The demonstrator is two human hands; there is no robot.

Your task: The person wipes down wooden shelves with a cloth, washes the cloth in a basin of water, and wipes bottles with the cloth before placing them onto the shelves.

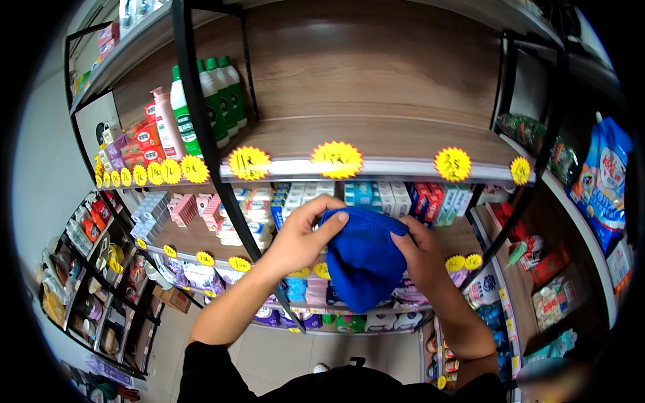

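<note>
Between my two hands hangs a bright blue cloth point(367, 262) with a stitched hem along its top edge. My left hand point(317, 226) pinches the upper left corner, thumb on top. At the upper right edge, my right hand point(419, 247) grips the cloth between thumb and fingers. The cloth sags to a rounded point below and hides part of the shelves behind it. Just beyond my hands, the middle shelf holds several toothpaste boxes point(427, 201) and wrapped soap packs point(254, 216).
Above my hands runs a wooden shelf point(363, 138) with yellow starburst price tags point(336, 160) along its edge. Green-and-white bottles point(221, 95) and a pink pump bottle point(168, 125) stand left. A black shelf post point(199, 101) rises there. Blue detergent bags point(602, 176) hang right.
</note>
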